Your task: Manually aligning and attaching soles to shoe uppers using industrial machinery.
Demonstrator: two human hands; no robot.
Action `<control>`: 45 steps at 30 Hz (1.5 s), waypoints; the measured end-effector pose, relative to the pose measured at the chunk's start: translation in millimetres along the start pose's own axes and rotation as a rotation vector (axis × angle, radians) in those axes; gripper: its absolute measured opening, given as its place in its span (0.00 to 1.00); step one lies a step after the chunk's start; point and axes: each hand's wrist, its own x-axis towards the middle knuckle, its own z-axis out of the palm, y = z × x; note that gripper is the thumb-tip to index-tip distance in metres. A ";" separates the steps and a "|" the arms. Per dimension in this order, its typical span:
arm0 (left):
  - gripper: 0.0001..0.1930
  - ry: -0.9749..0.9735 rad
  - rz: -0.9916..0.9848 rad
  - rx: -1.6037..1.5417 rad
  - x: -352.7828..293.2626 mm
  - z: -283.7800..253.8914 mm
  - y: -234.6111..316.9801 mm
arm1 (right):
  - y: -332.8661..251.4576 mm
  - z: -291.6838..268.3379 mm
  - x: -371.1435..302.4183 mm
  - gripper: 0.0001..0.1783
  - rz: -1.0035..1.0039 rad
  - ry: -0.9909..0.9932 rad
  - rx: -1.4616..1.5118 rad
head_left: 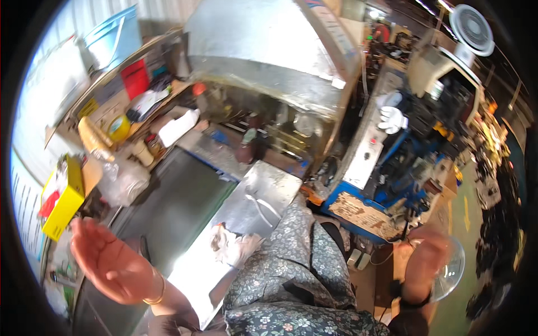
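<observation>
My left hand (115, 266) is raised at the lower left, palm showing and fingers stretched out, with nothing in it. A thin bracelet circles that wrist. It is above the dark conveyor belt (174, 193). On the lower right my right hand (428, 257) is also raised, but motion smears its fingers. A clear round object (453, 269) shows behind or against this hand; I cannot tell whether they touch. Between my arms, crumpled whitish work gloves (232, 245) lie on a shiny metal table (274, 182) beside a white strip (262, 208).
A large metal hood (263, 50) stands beyond the belt. Along the left are a yellow box (64, 199), a plastic bag (124, 182) and a cluttered shelf. At right, a blue-framed machine (358, 210) bears a white glove (392, 119); a fan (472, 31) stands farther back.
</observation>
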 end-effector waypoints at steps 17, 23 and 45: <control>0.10 -0.932 -1.155 0.021 -194.1 56.3 -16.7 | 137.2 188.0 -238.0 0.12 0.723 -1.081 0.181; 0.35 -1.654 -0.533 0.600 -306.1 14.1 -55.4 | 132.1 169.1 -228.5 0.12 0.769 -0.976 0.261; 0.36 -0.270 -1.647 1.374 -215.6 -415.2 -62.5 | 119.3 80.6 -87.4 0.11 0.053 -0.650 -0.675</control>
